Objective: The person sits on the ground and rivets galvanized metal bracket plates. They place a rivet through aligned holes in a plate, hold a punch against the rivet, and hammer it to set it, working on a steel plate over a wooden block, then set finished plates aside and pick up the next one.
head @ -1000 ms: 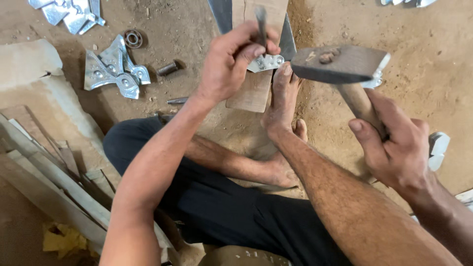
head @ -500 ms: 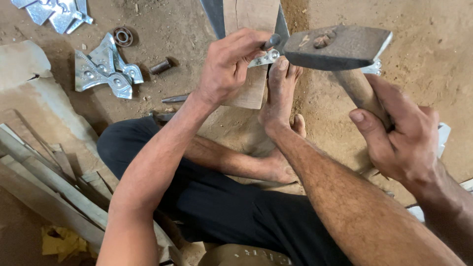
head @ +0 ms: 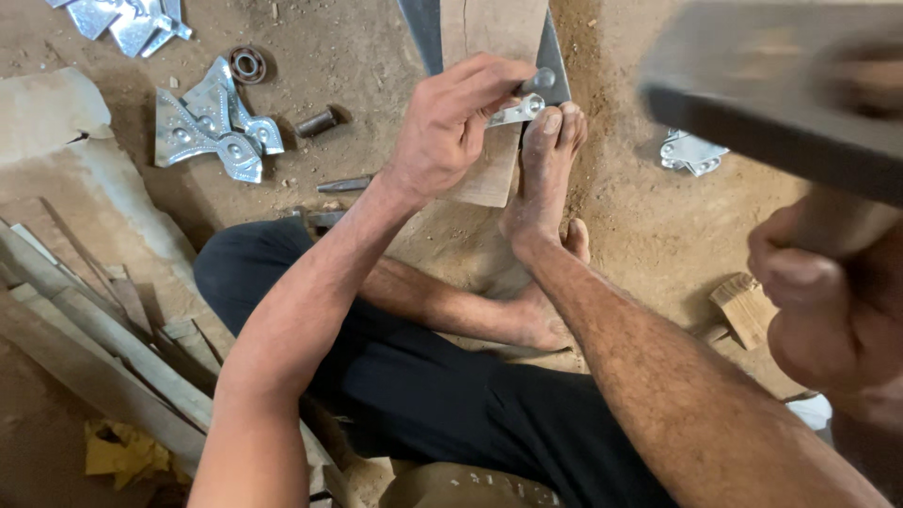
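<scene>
I sit on a dirt floor with a wooden board [head: 489, 38] in front of me. My left hand [head: 451, 122] pinches a short metal punch [head: 536, 82] upright over a small shiny metal bracket [head: 513, 111] lying on the board. My bare foot [head: 546, 169] presses down on the bracket's edge. My right hand [head: 828, 301] grips a wooden hammer handle, raised close to the camera and blurred. The dark steel hammer head [head: 781, 103] hangs high at the upper right, well above the punch.
A pile of stamped metal plates [head: 212, 132] lies at the left with a bearing ring [head: 247, 64] and a short metal cylinder [head: 317, 122]. More plates [head: 122, 19] sit top left. Wooden slats [head: 94, 329] lean at lower left. Another bracket [head: 691, 150] and a wood block [head: 748, 309] lie right.
The hammer has swung up from just beside the punch to high near the camera. My left hand stays on the punch, and my foot stays on the bracket.
</scene>
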